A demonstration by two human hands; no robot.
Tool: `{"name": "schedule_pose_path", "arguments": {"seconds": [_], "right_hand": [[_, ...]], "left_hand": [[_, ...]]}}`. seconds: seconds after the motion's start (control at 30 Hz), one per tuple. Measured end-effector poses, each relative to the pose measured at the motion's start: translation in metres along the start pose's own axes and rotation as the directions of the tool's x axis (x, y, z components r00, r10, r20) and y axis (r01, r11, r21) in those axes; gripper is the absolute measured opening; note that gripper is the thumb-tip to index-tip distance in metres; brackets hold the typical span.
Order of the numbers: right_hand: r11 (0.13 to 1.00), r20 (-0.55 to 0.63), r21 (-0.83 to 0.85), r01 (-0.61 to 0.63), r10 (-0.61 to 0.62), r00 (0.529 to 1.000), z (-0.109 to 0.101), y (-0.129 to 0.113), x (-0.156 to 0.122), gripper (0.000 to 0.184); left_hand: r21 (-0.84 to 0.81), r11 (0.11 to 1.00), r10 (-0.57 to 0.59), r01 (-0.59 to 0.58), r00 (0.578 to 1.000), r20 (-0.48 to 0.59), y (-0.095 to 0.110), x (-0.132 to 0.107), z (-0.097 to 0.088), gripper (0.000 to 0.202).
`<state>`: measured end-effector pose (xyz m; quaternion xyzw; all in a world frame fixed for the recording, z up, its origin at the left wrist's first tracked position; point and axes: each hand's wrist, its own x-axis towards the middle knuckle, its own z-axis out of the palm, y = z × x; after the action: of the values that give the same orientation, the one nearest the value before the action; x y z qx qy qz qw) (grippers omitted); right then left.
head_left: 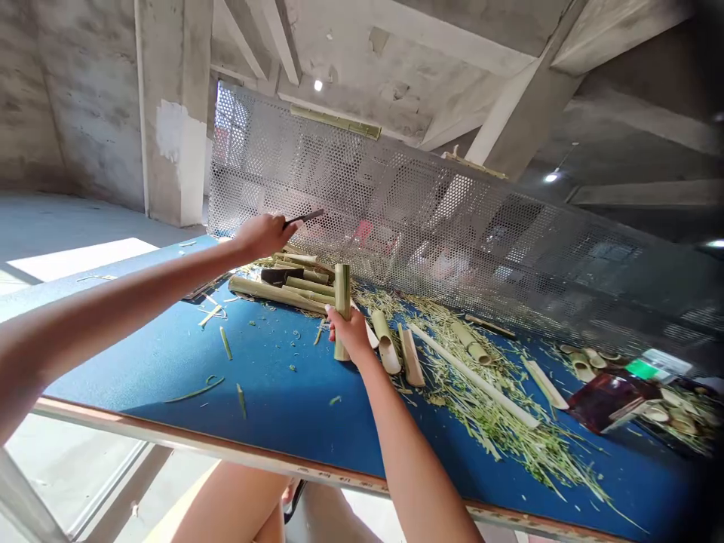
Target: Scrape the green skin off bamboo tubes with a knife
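My left hand (261, 235) is raised over the far end of the table, gripping a thin dark tool (304, 218), perhaps a small knife. My right hand (351, 335) closes around an upright green bamboo section (342, 302), whose base rests near the blue tabletop (136, 362). Just behind that section lies a heap of cut bamboo tubes (299, 285) with a dark-bladed chopper (278, 276) on top. To the right of my right hand are split bamboo pieces (386, 343), and a long pale bamboo strip (475, 377) lies among green shavings (498, 407).
A perforated metal screen (396, 204) stands along the table's far side. The table's near edge (215, 445) has a wooden trim. At the right are a dark red packet (608, 400) and a pile of short bamboo pieces (673, 415). Scraps lie scattered about.
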<state>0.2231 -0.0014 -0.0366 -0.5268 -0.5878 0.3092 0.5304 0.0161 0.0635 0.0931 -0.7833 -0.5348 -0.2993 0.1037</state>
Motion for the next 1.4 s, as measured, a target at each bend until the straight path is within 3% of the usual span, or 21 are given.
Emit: {"name": "schedule_pose_path", "arguments": {"seconds": [0.07,0.13,0.23,0.37,0.5,0.6,0.63,0.7,0.8,0.87,0.9,1.0,1.1,1.27,1.4], "right_hand": [[0.999,-0.03,0.044,0.008,-0.007,1.0,-0.002,0.0,-0.001,0.031],[0.996,-0.054,0.084,0.029,-0.024,0.998,-0.002,0.0,-0.002,0.03],[0.994,-0.096,0.096,0.045,-0.036,0.995,0.001,0.0,-0.003,0.025],[0.997,-0.123,0.025,0.07,-0.066,0.99,0.003,0.003,-0.001,0.017],[0.996,-0.122,-0.069,0.058,-0.066,0.99,0.001,0.003,-0.001,0.019],[0.986,-0.111,-0.147,0.073,-0.089,0.99,0.001,0.002,-0.003,0.019],[0.979,-0.102,-0.174,0.102,-0.121,0.987,0.001,0.002,-0.004,0.019],[0.974,-0.093,-0.187,0.131,-0.15,0.984,0.002,0.001,-0.005,0.018],[0.996,-0.082,-0.064,0.058,-0.064,0.995,0.003,0.0,-0.004,0.021],[0.999,-0.044,0.029,0.038,-0.037,0.998,0.003,0.001,-0.004,0.024],[0.997,-0.028,0.055,0.047,-0.046,0.999,0.002,0.001,-0.003,0.025],[0.992,-0.016,0.105,0.066,-0.065,0.998,0.0,0.001,-0.004,0.025],[0.992,-0.009,0.114,0.048,-0.047,0.999,-0.001,0.002,-0.003,0.023],[0.997,-0.026,0.061,0.038,-0.036,0.999,0.001,0.003,0.001,0.023],[1.0,-0.07,0.009,0.007,-0.007,0.998,0.0,0.0,0.0,0.021]], "left_hand": [[0.113,0.986,0.117,-0.119,0.993,0.024,0.017,-0.03,0.006,0.06],[0.111,0.957,0.254,-0.268,0.96,0.12,0.034,-0.058,0.016,0.056],[0.089,0.922,0.347,-0.376,0.907,0.238,0.048,-0.083,0.03,0.052],[0.112,0.906,0.366,-0.409,0.888,0.28,0.049,-0.089,0.047,0.049],[0.098,0.903,0.381,-0.417,0.886,0.263,0.046,-0.076,0.06,0.053],[0.076,0.967,0.228,-0.244,0.957,0.178,0.037,-0.042,0.054,0.056],[0.09,0.993,0.07,-0.082,0.988,0.139,0.031,-0.027,0.048,0.058],[0.12,0.991,-0.073,0.061,0.992,0.099,0.018,0.001,0.035,0.064],[0.119,0.986,-0.127,0.121,0.991,0.039,0.006,0.013,0.022,0.068],[0.098,0.994,-0.048,0.046,0.999,0.024,0.011,-0.004,0.023,0.064],[0.08,0.995,0.053,-0.054,0.998,0.018,0.017,-0.018,0.026,0.06],[0.045,0.95,0.304,-0.31,0.947,0.102,0.038,-0.061,0.036,0.052],[0.04,0.914,0.386,-0.403,0.897,0.216,0.048,-0.085,0.043,0.049],[0.029,0.912,0.394,-0.408,0.895,0.211,0.042,-0.085,0.058,0.046],[-0.019,0.912,0.405,-0.409,0.894,0.19,0.035,-0.07,0.069,0.046]]}}
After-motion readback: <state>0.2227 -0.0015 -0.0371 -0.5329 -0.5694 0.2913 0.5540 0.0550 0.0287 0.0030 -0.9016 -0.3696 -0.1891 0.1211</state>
